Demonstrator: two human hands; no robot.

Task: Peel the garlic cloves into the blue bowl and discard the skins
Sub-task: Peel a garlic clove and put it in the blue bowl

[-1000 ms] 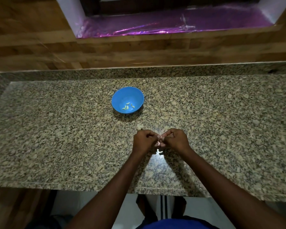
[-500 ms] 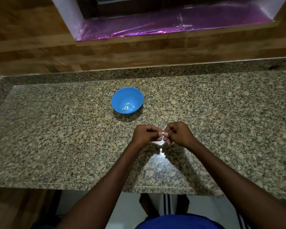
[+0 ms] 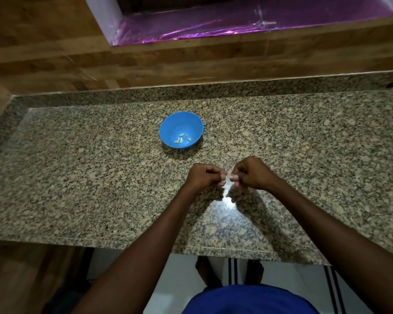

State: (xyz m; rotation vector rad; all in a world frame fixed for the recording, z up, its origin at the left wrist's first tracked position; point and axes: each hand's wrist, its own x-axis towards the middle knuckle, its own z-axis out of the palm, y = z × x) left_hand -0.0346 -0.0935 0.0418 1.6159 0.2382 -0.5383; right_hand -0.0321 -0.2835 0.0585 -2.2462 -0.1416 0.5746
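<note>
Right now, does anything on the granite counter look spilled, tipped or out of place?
Nothing stands out. The round blue plastic bowl sits upright on the speckled granite counter with the peeled garlic cloves inside. Left hand and right hand pinch something small between them.

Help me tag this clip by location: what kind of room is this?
Most likely a home kitchen: a speckled granite countertop against a wood-look wall, and a blue bowl holding peeled garlic cloves on the counter.
</note>
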